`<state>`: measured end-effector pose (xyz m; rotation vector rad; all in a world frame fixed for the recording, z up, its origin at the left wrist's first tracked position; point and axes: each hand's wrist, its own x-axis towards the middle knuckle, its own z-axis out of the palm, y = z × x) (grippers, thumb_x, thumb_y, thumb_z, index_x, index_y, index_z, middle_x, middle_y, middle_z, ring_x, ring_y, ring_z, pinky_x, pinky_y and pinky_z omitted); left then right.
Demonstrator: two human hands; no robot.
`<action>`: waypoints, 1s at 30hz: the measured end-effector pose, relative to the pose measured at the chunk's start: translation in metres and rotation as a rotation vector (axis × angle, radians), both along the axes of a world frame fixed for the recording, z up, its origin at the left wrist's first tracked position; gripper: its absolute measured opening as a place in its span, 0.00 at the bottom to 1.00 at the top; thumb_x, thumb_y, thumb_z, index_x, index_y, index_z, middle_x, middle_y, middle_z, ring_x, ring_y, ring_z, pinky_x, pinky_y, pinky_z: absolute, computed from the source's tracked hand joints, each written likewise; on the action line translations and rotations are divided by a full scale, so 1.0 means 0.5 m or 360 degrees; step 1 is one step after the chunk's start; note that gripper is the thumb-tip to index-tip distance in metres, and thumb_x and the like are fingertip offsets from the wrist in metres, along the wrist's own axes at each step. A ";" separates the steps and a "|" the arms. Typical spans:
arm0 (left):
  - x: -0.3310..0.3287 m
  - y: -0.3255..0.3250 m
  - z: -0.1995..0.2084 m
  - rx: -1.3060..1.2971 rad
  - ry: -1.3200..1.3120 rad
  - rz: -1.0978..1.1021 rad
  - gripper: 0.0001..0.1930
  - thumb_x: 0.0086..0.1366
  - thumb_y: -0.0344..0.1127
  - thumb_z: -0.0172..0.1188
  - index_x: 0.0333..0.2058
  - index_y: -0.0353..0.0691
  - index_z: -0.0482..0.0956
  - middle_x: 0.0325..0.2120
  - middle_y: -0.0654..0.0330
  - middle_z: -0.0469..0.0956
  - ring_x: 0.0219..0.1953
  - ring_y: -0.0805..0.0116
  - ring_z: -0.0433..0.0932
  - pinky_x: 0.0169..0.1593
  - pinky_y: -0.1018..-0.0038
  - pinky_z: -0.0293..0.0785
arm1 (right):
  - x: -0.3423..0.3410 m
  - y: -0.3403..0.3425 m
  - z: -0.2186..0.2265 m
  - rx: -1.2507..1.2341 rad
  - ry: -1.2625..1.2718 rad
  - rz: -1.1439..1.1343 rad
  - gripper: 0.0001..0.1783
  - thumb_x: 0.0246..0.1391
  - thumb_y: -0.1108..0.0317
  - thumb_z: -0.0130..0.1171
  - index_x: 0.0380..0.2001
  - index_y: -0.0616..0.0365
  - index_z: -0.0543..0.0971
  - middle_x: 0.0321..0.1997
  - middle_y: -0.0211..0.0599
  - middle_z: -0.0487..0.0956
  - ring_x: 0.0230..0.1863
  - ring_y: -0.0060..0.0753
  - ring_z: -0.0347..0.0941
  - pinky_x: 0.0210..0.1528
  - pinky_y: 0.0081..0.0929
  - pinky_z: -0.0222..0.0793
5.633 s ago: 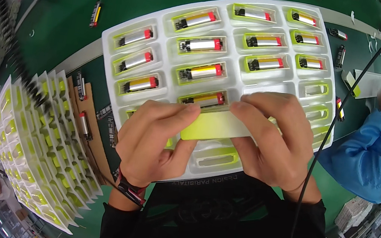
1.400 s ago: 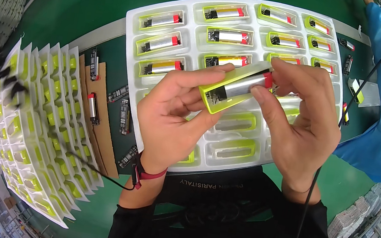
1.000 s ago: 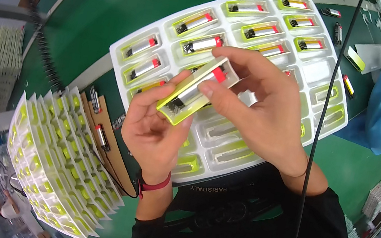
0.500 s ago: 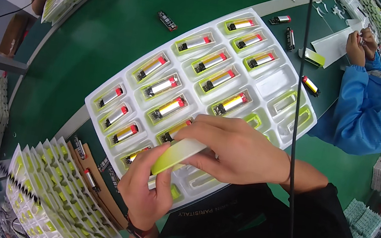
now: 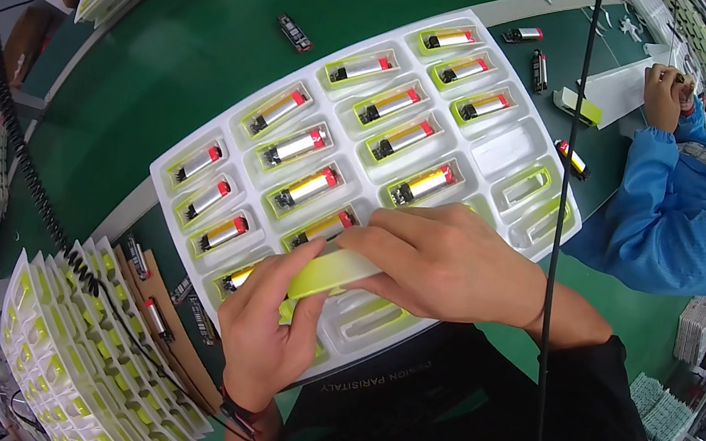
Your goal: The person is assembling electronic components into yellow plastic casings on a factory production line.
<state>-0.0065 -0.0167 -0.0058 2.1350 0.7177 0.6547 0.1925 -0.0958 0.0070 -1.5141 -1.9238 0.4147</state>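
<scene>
Yellow-green sleeve held w/ both hands over white tray.

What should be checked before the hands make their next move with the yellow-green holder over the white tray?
1. Left hand grips the yellow-green holder from below: ok.
2. Right hand rests on top of the holder: ok.
3. Cell seated inside the holder: cannot tell, the hands cover it.
4. Holder lies over the near row of the white tray: ok.
5. Free compartments left at the tray's right end and near edge: ok, several hold only an empty liner or nothing.
6. Hanging black cable crosses the tray's right side, close to the right wrist: not ok.
</scene>
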 end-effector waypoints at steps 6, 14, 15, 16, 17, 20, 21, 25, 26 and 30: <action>0.015 -0.003 0.013 0.0188 0.0052 -0.0010 0.18 0.56 0.23 0.63 0.47 0.36 0.77 0.30 0.51 0.79 0.30 0.56 0.80 0.34 0.70 0.75 | -0.013 -0.010 -0.019 0.0013 0.0130 -0.0123 0.15 0.50 0.64 0.64 0.34 0.60 0.71 0.25 0.39 0.74 0.27 0.44 0.78 0.24 0.39 0.70; 0.072 0.104 0.082 0.0076 0.0287 -0.0201 0.23 0.51 0.27 0.69 0.49 0.38 0.77 0.41 0.58 0.79 0.30 0.70 0.78 0.29 0.77 0.73 | 0.132 -0.026 -0.041 0.0160 0.0163 -0.0313 0.16 0.48 0.71 0.66 0.41 0.56 0.76 0.35 0.39 0.74 0.39 0.42 0.75 0.38 0.34 0.72; 0.082 0.142 0.079 0.0063 0.0312 0.0017 0.21 0.54 0.26 0.67 0.48 0.37 0.78 0.39 0.58 0.79 0.29 0.72 0.76 0.28 0.78 0.72 | 0.159 -0.039 -0.047 0.0145 0.0177 -0.0541 0.14 0.47 0.72 0.66 0.39 0.56 0.79 0.37 0.39 0.72 0.37 0.40 0.73 0.39 0.33 0.71; 0.093 0.195 0.058 0.0157 0.0268 0.0200 0.17 0.57 0.27 0.65 0.46 0.36 0.79 0.36 0.57 0.80 0.26 0.74 0.76 0.27 0.79 0.71 | 0.198 -0.054 -0.037 0.0127 0.0020 -0.0672 0.11 0.47 0.72 0.67 0.37 0.56 0.81 0.37 0.39 0.72 0.36 0.38 0.72 0.38 0.33 0.70; 0.113 0.240 0.053 0.0185 0.0337 0.0337 0.14 0.61 0.33 0.63 0.45 0.35 0.80 0.33 0.54 0.82 0.27 0.69 0.79 0.29 0.76 0.74 | 0.236 -0.075 -0.034 0.0063 -0.0161 -0.0742 0.10 0.47 0.72 0.67 0.36 0.58 0.81 0.36 0.38 0.71 0.36 0.39 0.70 0.38 0.32 0.68; 0.161 0.369 -0.003 0.0394 0.0655 0.0474 0.20 0.62 0.45 0.60 0.45 0.34 0.80 0.34 0.46 0.83 0.38 0.50 0.82 0.41 0.63 0.77 | 0.291 -0.106 -0.035 -0.0190 -0.0405 -0.0747 0.10 0.47 0.74 0.63 0.35 0.63 0.81 0.35 0.38 0.70 0.38 0.42 0.67 0.43 0.34 0.65; 0.184 0.395 -0.016 0.0470 0.0728 0.0518 0.23 0.61 0.48 0.60 0.45 0.34 0.80 0.34 0.45 0.83 0.41 0.46 0.81 0.45 0.61 0.76 | 0.301 -0.107 -0.043 -0.0238 -0.0384 -0.0686 0.10 0.46 0.75 0.63 0.35 0.62 0.81 0.35 0.38 0.70 0.38 0.42 0.67 0.44 0.34 0.65; 0.261 0.472 -0.080 0.0235 0.0866 0.0610 0.33 0.57 0.55 0.62 0.47 0.26 0.76 0.41 0.37 0.79 0.46 0.42 0.79 0.50 0.61 0.74 | 0.309 -0.089 -0.088 -0.0220 -0.0346 -0.0715 0.13 0.45 0.75 0.64 0.38 0.60 0.81 0.39 0.39 0.71 0.40 0.43 0.67 0.45 0.37 0.66; 0.275 0.480 -0.088 0.0109 0.0909 0.0588 0.35 0.56 0.55 0.63 0.47 0.24 0.76 0.39 0.37 0.80 0.44 0.43 0.80 0.50 0.61 0.75 | 0.299 -0.090 -0.084 -0.0136 -0.0320 -0.0788 0.16 0.44 0.74 0.65 0.40 0.59 0.80 0.40 0.40 0.71 0.41 0.43 0.67 0.46 0.37 0.66; 0.260 0.495 -0.104 0.0028 0.0700 0.0384 0.26 0.61 0.35 0.62 0.53 0.23 0.71 0.24 0.55 0.79 0.24 0.71 0.80 0.28 0.77 0.76 | 0.230 -0.085 -0.048 0.0115 -0.0367 -0.0834 0.29 0.40 0.73 0.69 0.50 0.57 0.76 0.44 0.42 0.71 0.44 0.42 0.69 0.44 0.33 0.68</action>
